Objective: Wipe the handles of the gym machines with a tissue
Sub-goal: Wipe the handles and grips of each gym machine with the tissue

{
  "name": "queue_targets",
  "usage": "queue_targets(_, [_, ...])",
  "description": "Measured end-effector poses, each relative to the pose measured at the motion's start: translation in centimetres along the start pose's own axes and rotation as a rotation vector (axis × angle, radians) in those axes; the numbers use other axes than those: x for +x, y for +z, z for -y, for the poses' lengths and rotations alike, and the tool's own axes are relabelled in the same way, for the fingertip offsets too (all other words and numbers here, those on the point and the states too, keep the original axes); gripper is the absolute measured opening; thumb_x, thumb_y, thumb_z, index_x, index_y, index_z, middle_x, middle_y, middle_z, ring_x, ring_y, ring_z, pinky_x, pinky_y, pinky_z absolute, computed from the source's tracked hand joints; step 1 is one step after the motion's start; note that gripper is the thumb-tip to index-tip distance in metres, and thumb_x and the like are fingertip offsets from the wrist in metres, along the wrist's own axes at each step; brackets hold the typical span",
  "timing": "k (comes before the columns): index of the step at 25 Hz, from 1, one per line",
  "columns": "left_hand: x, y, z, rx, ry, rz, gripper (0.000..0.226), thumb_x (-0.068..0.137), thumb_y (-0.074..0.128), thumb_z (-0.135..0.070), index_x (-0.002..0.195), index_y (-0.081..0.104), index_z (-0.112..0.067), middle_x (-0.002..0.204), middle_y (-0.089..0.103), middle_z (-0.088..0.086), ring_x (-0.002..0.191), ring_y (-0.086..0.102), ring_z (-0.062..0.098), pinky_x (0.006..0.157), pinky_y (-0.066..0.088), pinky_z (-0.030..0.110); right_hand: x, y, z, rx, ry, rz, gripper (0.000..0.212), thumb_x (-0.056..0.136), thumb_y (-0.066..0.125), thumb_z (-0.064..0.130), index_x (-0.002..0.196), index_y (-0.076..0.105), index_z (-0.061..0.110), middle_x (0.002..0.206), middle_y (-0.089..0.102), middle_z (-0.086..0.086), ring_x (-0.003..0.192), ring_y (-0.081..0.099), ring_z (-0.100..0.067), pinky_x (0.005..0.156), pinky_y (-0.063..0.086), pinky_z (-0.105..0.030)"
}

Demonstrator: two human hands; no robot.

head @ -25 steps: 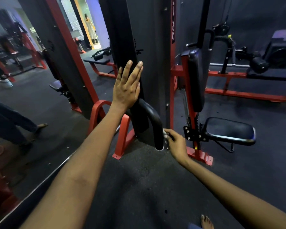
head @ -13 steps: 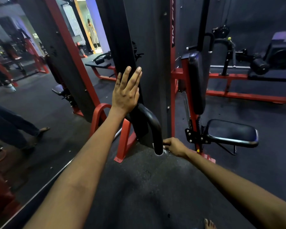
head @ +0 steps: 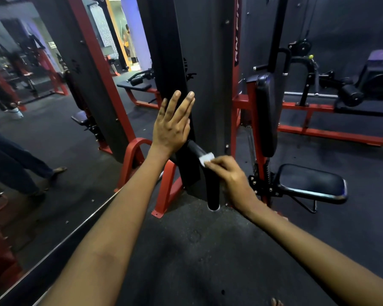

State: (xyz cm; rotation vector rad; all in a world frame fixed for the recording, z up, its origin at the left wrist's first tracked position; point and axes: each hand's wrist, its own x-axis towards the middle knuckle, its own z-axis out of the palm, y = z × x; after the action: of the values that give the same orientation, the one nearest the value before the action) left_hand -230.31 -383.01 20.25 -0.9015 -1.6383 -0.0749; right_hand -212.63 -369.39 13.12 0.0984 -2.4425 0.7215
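A curved black handle (head: 211,191) juts out from the dark upright column of the machine and bends down toward the floor. My right hand (head: 232,180) pinches a small white tissue (head: 206,158) and presses it against the upper bend of that handle. My left hand (head: 173,124) lies flat with straight fingers against the black column (head: 199,62), just above and left of the handle's root. Most of the tissue is hidden under my right fingers.
A black padded seat (head: 312,184) and upright back pad (head: 265,113) on a red frame stand right of the handle. A large mirror (head: 42,107) covers the left side, reflecting a person's legs. Red floor brackets (head: 164,191) sit below the column. More machines stand at the back right.
My right hand has risen from the handle's lower end near the floor to its upper bend, and the white tissue now shows. My left hand stays on the column.
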Motion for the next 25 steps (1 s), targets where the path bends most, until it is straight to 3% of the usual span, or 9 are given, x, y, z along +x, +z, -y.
queue_targets(2, [0.1, -0.1, 0.0, -0.007, -0.005, 0.003, 0.056, 0.090, 0.049, -0.015, 0.144, 0.039, -0.006, 0.149, 0.043, 0.009, 0.149, -0.011, 0.016, 0.120, 0.000, 0.038, -1.5, 0.1, -0.2, -0.164, -0.122, -0.019, 0.014, 0.089, 0.060, 0.008, 0.102, 0.065, 0.004, 0.104, 0.054, -0.011, 0.092, 0.054, -0.006, 0.080, 0.040, -0.011])
queue_targets(5, [0.2, -0.1, 0.2, -0.005, -0.017, 0.008, 0.057, 0.091, 0.048, -0.015, 0.146, 0.037, -0.006, 0.151, 0.037, 0.007, 0.149, -0.011, 0.015, 0.120, 0.001, 0.039, 2.9, 0.3, 0.8, 0.016, -0.239, -0.024, 0.025, 0.081, 0.062, 0.000, 0.105, 0.068, -0.001, 0.104, 0.061, -0.015, 0.098, 0.055, -0.025, 0.088, 0.044, -0.022])
queue_targets(7, [0.2, -0.3, 0.2, -0.006, -0.014, 0.023, 0.057, 0.091, 0.047, -0.016, 0.146, 0.035, -0.007, 0.152, 0.032, 0.005, 0.149, -0.012, 0.015, 0.120, 0.001, 0.038, 5.8, 0.1, 2.4, 0.070, -0.185, 0.009, 0.026, 0.078, 0.061, -0.004, 0.102, 0.070, -0.002, 0.105, 0.065, -0.016, 0.098, 0.060, -0.031, 0.092, 0.045, -0.025])
queue_targets(10, [-0.2, -0.6, 0.1, 0.010, 0.016, 0.052, 0.056, 0.094, 0.046, -0.018, 0.147, 0.033, -0.008, 0.154, 0.026, 0.003, 0.148, -0.014, 0.016, 0.120, -0.002, 0.038, 2.0, -0.7, 1.7, 0.094, -0.277, 0.099, 0.026, 0.088, 0.050, 0.004, 0.105, 0.066, -0.007, 0.112, 0.062, -0.021, 0.113, 0.052, -0.025, 0.107, 0.024, -0.009])
queue_targets(12, [-0.3, -0.5, 0.2, 0.013, 0.026, 0.054, 0.056, 0.094, 0.047, -0.019, 0.147, 0.033, -0.008, 0.154, 0.026, 0.003, 0.148, -0.014, 0.016, 0.121, -0.002, 0.038, -1.7, -1.2, 0.7, 0.112, -0.327, 0.139, 0.040, 0.095, 0.043, 0.024, 0.112, 0.063, -0.005, 0.120, 0.057, -0.019, 0.123, 0.040, -0.015, 0.111, 0.022, -0.014])
queue_targets(16, [0.2, -0.2, 0.4, 0.006, -0.001, 0.023, 0.056, 0.092, 0.047, -0.016, 0.147, 0.035, -0.007, 0.153, 0.032, 0.005, 0.149, -0.012, 0.017, 0.121, -0.001, 0.038, 5.1, -0.3, 2.1, 0.081, -0.206, 0.054, 0.028, 0.084, 0.052, -0.001, 0.106, 0.069, 0.000, 0.114, 0.064, -0.014, 0.109, 0.059, -0.024, 0.097, 0.045, -0.029])
queue_targets(18, [0.3, -0.3, 0.3, -0.017, -0.003, 0.035, 0.056, 0.092, 0.046, -0.015, 0.146, 0.034, -0.006, 0.153, 0.029, 0.005, 0.148, -0.013, 0.016, 0.121, -0.002, 0.038, 6.7, -0.2, 2.7, 0.055, -0.138, 0.033, 0.033, 0.078, 0.053, -0.006, 0.106, 0.070, 0.002, 0.116, 0.064, -0.013, 0.107, 0.062, -0.026, 0.098, 0.044, -0.025])
queue_targets(22, [-0.3, -0.3, 0.0, -0.010, 0.016, 0.040, 0.056, 0.092, 0.050, -0.015, 0.146, 0.038, -0.006, 0.153, 0.033, 0.005, 0.149, -0.012, 0.017, 0.121, -0.002, 0.038, -0.8, 0.0, 1.3, 0.034, -0.220, -0.072, 0.035, 0.086, 0.049, 0.011, 0.115, 0.063, -0.003, 0.126, 0.057, -0.017, 0.122, 0.049, -0.021, 0.112, 0.027, -0.026])
queue_targets(25, [0.0, 0.0, 0.2, -0.046, -0.013, 0.022, 0.055, 0.091, 0.051, -0.012, 0.144, 0.039, -0.004, 0.152, 0.032, 0.005, 0.149, -0.012, 0.016, 0.121, -0.001, 0.038, 2.8, -0.1, 1.9, 0.062, -0.240, -0.020, 0.030, 0.078, 0.054, -0.001, 0.104, 0.069, -0.003, 0.113, 0.064, -0.017, 0.109, 0.060, -0.025, 0.103, 0.035, -0.021])
